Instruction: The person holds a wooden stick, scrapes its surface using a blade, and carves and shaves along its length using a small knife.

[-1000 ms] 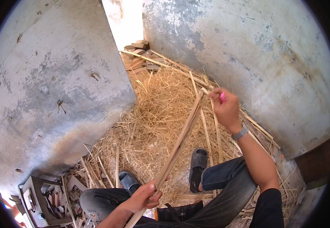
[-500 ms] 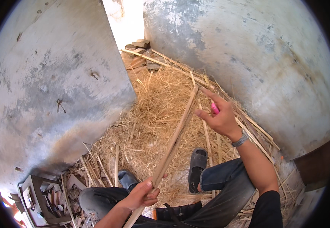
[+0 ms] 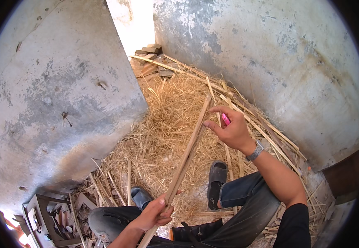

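The left hand (image 3: 156, 213) is closed around the lower part of a long bamboo strip (image 3: 187, 153), at about six o'clock in the view. From there the strip runs up toward one o'clock, and its upper part is touched by the thumb of the right hand (image 3: 231, 130). A small pink tool (image 3: 225, 119) is pinched in the curled fingers of that hand, just beside the strip, and a metal watch (image 3: 254, 151) is worn on the wrist. Below the hands, two dark sandals (image 3: 216, 177) are seen on the feet, resting on a bed of straw (image 3: 167, 124). Grey concrete walls (image 3: 55, 103) rise at nine and two o'clock, and more bamboo slats (image 3: 254, 120) lie along the right wall.
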A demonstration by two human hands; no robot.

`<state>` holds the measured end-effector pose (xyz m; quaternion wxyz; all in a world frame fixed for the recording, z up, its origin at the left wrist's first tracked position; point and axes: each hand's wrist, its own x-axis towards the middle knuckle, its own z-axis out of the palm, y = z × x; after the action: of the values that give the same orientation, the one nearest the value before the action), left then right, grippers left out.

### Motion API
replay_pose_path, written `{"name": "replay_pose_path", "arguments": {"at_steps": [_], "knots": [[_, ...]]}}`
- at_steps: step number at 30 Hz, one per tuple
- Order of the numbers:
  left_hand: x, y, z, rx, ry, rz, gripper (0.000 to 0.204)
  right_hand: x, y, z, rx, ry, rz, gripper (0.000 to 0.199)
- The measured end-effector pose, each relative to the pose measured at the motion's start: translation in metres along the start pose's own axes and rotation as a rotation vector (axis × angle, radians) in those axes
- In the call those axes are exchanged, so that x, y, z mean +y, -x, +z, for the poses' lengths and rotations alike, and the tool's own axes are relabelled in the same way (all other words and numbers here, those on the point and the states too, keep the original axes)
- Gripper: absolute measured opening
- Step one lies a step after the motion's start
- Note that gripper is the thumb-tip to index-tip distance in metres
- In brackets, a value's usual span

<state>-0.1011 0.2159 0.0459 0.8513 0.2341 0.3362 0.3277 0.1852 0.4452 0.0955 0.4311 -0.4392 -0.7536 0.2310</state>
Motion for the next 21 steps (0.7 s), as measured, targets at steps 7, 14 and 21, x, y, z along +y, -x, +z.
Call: {"name": "replay_pose_path", "arguments": {"at_steps": [7,14,21], "knots": [[0.005,-0.001,0.004,0.032,-0.007,0.005,0.075,0.004,-0.005,-0.003,-0.157,-0.062,0.032,0.023],[0.011,-0.003,-0.007,0.197,0.048,0.116,0.062,-0.012,0.01,-0.002,-0.676,-0.114,-0.103,0.025],[0.013,-0.003,-0.013,0.29,0.101,0.187,0.064,0.002,0.008,-0.018,-0.744,0.068,0.04,0.033]]}}
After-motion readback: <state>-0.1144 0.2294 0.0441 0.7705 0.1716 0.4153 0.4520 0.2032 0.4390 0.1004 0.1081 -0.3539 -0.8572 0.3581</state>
